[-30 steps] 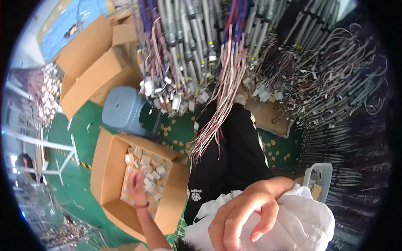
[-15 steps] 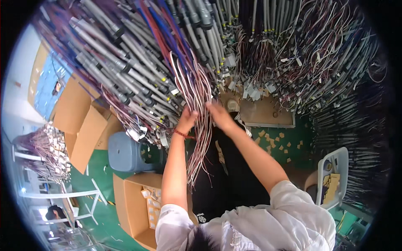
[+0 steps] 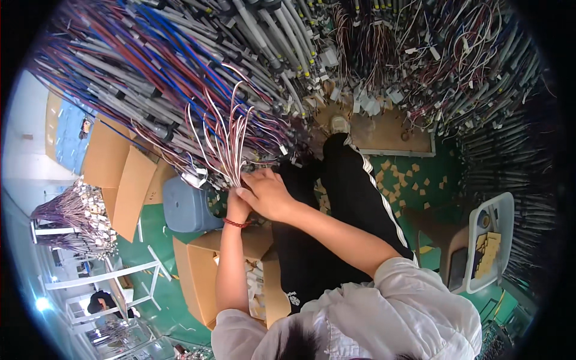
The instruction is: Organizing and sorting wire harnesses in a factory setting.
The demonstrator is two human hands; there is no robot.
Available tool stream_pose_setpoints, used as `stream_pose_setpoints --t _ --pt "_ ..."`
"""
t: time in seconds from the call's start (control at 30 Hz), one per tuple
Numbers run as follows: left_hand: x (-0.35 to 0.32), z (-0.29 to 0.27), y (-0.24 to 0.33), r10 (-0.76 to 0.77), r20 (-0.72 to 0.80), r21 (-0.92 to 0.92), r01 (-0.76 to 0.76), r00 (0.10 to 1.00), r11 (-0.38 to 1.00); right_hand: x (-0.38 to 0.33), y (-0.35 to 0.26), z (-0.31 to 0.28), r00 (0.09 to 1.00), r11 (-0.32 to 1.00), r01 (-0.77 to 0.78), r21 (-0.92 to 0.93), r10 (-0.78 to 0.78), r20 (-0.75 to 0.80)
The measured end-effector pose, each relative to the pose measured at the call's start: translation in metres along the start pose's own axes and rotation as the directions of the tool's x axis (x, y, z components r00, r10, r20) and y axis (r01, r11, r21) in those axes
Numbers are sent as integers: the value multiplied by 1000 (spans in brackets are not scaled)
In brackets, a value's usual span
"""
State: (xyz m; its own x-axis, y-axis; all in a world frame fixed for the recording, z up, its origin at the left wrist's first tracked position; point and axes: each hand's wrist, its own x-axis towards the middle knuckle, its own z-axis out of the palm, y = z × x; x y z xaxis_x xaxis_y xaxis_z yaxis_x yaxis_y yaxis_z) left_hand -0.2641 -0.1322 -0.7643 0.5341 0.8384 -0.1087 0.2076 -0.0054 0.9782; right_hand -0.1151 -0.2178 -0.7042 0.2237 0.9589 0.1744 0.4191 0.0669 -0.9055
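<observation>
Both my hands meet at the lower end of a bundle of thin red and white wires [image 3: 223, 141] that fans upward from them. My right hand [image 3: 269, 193] lies on top, fingers closed around the bundle's base. My left hand [image 3: 237, 207], with a red band at the wrist, grips the same bundle from below and is partly hidden by the right. Dense racks of hanging grey, blue and red cable harnesses [image 3: 180, 66] surround the bundle. My black-trousered leg [image 3: 354, 198] stretches out beneath.
An open cardboard box [image 3: 195, 279] with small white parts sits under my left arm, beside a blue plastic stool [image 3: 185, 209]. Flat cardboard [image 3: 120, 174] lies at the left. A white tray [image 3: 493, 240] stands at the right. Another person [image 3: 101, 303] is far lower left.
My hands have come down from the hanging harnesses, closer to my body, and now hold a separated bundle of red and white wires together. A second earlier my left hand was in the box.
</observation>
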Motion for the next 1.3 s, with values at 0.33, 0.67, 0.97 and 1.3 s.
stream_pose_setpoints --t 0.33,0.67,0.97,1.3 --pt "-57 -7 161 -208 20 206 199 978 958 23 53 -76 884 964 181 193 -74 -461" --pt "-105 -13 225 -235 113 93 225 965 970 53 13 -117 961 907 271 321 -239 -138" --pt "-121 -29 234 -145 115 209 119 983 971 6 0 -68 978 846 156 510 -205 42" --pt "-134 -32 213 -351 183 378 264 918 888 -61 -53 -11 935 938 345 33 -340 -100"
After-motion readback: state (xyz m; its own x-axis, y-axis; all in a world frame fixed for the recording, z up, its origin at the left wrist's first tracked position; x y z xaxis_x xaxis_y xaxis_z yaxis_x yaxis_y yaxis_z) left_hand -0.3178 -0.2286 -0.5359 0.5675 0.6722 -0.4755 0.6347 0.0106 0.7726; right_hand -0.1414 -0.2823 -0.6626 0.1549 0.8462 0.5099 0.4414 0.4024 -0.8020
